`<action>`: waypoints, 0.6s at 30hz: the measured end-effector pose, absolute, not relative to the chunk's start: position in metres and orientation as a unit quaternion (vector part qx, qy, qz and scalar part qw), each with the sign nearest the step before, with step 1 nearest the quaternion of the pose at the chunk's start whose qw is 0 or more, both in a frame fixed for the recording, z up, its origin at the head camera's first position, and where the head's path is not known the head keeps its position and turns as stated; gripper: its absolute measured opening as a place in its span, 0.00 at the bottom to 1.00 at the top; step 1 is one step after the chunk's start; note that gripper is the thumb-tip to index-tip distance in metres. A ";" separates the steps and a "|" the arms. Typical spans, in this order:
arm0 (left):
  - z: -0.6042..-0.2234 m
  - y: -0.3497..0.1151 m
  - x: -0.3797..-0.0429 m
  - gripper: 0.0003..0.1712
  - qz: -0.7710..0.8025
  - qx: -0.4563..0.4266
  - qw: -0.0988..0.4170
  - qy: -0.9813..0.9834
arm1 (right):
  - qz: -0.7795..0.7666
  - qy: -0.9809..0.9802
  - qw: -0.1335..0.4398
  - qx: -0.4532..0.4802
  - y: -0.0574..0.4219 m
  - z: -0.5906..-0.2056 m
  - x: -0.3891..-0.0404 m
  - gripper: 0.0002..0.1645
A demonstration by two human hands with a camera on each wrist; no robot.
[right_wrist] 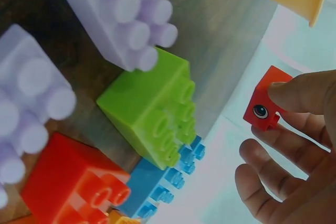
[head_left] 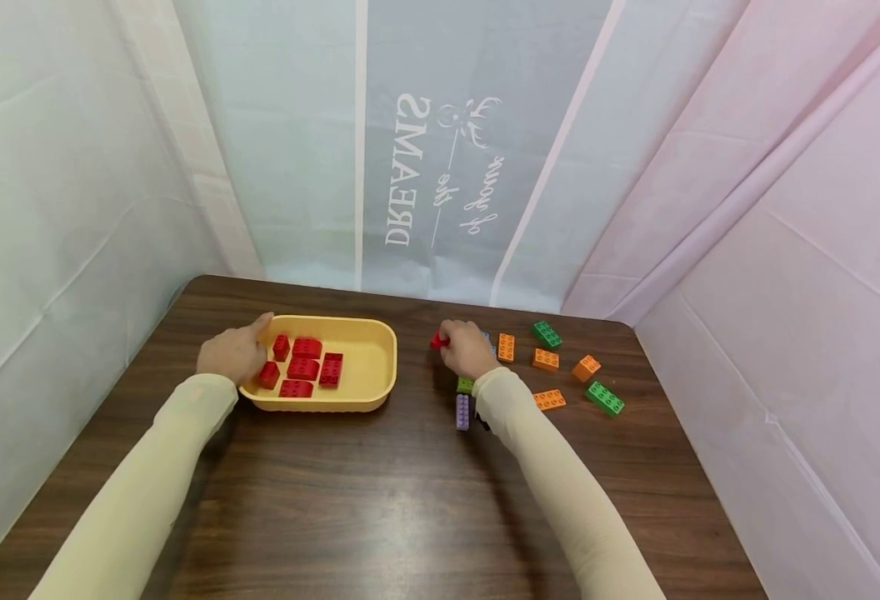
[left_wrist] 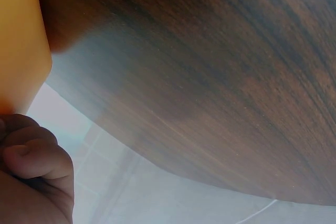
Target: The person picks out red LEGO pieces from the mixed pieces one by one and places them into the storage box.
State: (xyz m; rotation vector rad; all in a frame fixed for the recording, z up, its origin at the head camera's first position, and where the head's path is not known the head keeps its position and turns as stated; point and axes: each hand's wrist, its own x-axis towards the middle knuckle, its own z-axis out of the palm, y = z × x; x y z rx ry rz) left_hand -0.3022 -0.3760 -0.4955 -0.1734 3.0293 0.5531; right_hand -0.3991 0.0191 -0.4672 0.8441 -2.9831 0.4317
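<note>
My right hand (head_left: 468, 348) pinches a small red toy brick with an eye printed on it (right_wrist: 268, 95) between thumb and fingers, held above the right part of the table. Below that hand are a lime green brick (right_wrist: 147, 95), a blue brick (right_wrist: 149, 182) and a purple brick (head_left: 462, 412). On the left, my left hand (head_left: 232, 357) grips the left rim of a yellow tray (head_left: 392, 362). Inside the tray lie several red bricks (head_left: 302, 369), mostly toward its left half. The left wrist view shows only curled fingers (left_wrist: 39, 156) beside the tray's wall.
Right of my right hand, several orange bricks (head_left: 546, 359) and two green bricks (head_left: 605, 398) are scattered on the dark wooden table (head_left: 335, 500). A red-orange brick (right_wrist: 73, 182) shows beside the blue one. Printed cloth (head_left: 440, 167) hangs behind the table.
</note>
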 end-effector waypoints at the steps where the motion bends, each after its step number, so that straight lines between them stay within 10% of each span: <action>1: -0.495 -0.376 -0.302 0.38 0.179 -0.056 0.028 0.982 | 0.135 -0.953 0.008 0.270 0.019 -0.466 -0.399 0.10; 18: -0.497 -0.377 -0.302 0.38 0.176 -0.051 0.020 0.983 | 0.137 -0.945 0.042 0.295 0.012 -0.451 -0.405 0.09</action>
